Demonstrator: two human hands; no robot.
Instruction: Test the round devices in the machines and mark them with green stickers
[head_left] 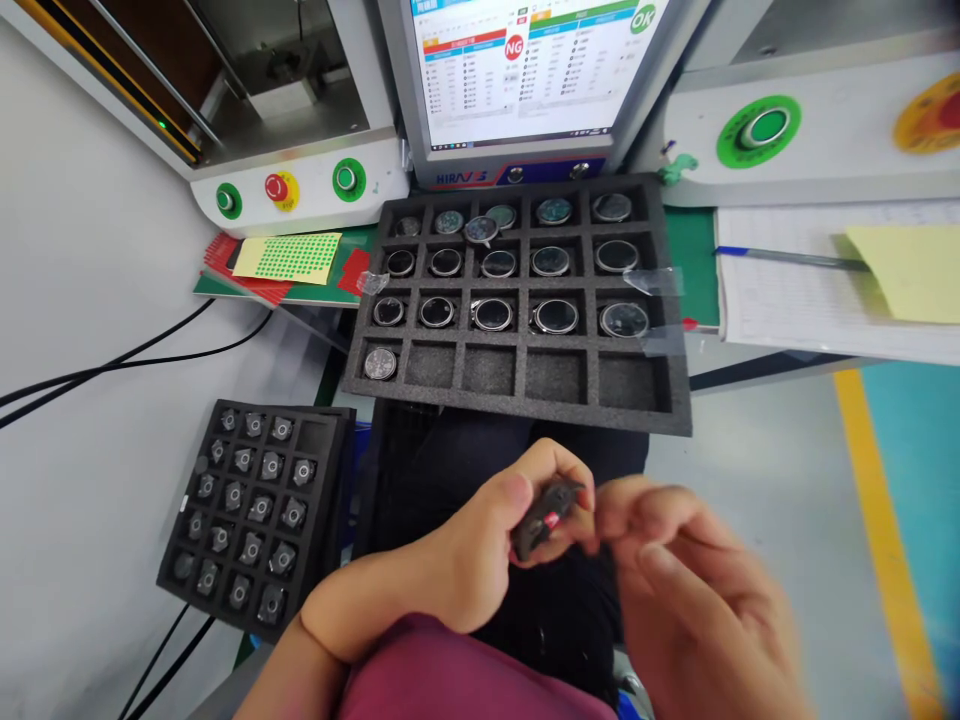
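Note:
Just below the upper foam tray, my left hand [499, 530] is wrapped round a small dark watch part [546, 518] with a red mark on it. Close on its right, my right hand [690, 570] is blurred, its fingers curled near the part; whether they hold anything is too smeared to tell. The black foam tray [480, 395] in front holds several round watch faces in its compartments. One watch face [481, 231] lies tilted over the dividers of the back row. In the front row, a grey round piece [380, 363] sits in the leftmost compartment.
A second foam tray [341, 450] with several small dark parts stands at lower left. Behind are a monitor [517, 70], green buttons [769, 125] and a red stop button [276, 187]. Yellow sticker paper [289, 257] lies left; a pen [787, 258] lies on papers [780, 315] at right.

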